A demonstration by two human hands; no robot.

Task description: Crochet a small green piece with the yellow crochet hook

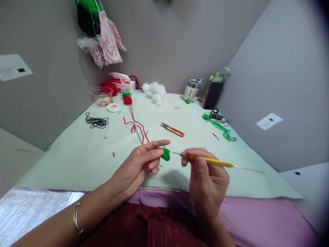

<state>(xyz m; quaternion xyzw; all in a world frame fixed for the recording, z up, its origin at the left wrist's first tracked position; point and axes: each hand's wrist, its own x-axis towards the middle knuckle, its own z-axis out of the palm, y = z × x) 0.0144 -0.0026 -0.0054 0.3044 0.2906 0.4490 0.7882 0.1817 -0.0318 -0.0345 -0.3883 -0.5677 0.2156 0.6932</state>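
In the head view, the left hand [137, 168] pinches a green crocheted piece [166, 155] between its fingers, nearer the wearer than the orange snips [173, 130]; the right hand's [208, 181] fingers grasp a yellow-handled hook [212, 161], its tip just beside the piece. A slack strand could let a loop slip off. The piece looks small, rounded and tightly stitched.

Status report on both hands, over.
Left hand pinching green crochet piece. Right hand gripping yellow-handled hook, tip beside the piece. Orange snips lying beyond, nothing between hands and work.
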